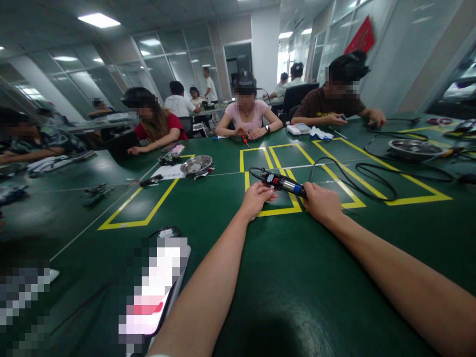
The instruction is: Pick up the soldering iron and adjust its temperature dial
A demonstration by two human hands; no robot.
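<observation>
A black and silver corded hand tool with a red patch and a blue band lies across the yellow tape lines on the green table. My right hand is closed around its silver rear end. My left hand rests beside the tool's middle, fingertips curled against its body. A black cable runs from the tool's end in loops to the right.
A phone lies near my left elbow. A metal bowl and small parts sit to the left, another metal bowl at far right. Several people sit around the far side of the table, hands on their own work.
</observation>
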